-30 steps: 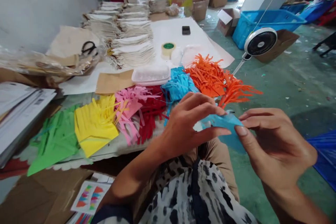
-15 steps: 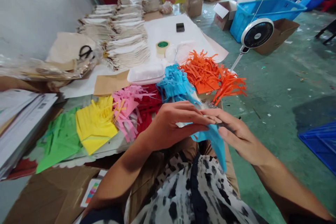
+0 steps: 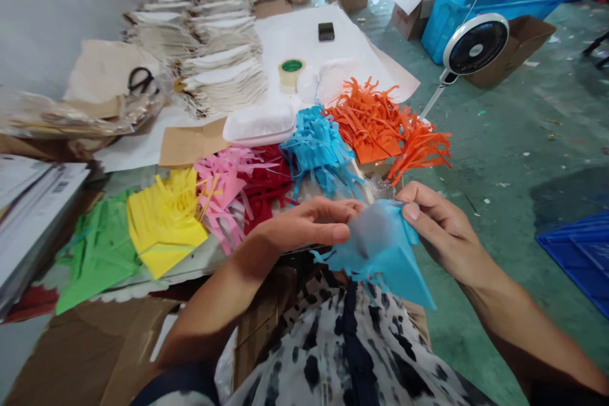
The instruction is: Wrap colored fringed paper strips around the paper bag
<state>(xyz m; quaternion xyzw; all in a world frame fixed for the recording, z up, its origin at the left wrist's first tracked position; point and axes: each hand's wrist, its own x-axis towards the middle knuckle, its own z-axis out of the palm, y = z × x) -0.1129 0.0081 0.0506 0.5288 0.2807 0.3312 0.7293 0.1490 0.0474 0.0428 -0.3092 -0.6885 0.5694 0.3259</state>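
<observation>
A fringed sheet of blue tissue paper [image 3: 387, 254] hangs over my lap, its smooth pointed corner low on the right and cut strips on the left. My right hand [image 3: 440, 228] pinches its upper right edge between thumb and fingers. At the paper's left edge is my left hand [image 3: 309, 223], thumb and fingers stretched out with a gap between them; its fingertips meet or nearly meet the sheet. Just beyond on the table lies a pile of blue fringed paper [image 3: 318, 146], with orange fringed paper [image 3: 366, 127] to its right.
Pink [image 3: 228, 187], dark red [image 3: 266, 187], yellow [image 3: 164, 219] and green fringed paper [image 3: 102, 247] lie leftward. Behind them are a white foam tray [image 3: 261, 124], a tape roll [image 3: 291, 73], a phone [image 3: 326, 32], scissors [image 3: 141, 80] and stacked bags [image 3: 226, 76]. A fan [image 3: 477, 47] stands at the right.
My hands were close together over bunched blue paper. They have moved apart, and the sheet now hangs more spread out from my right hand. My left hand has loosened its fingers.
</observation>
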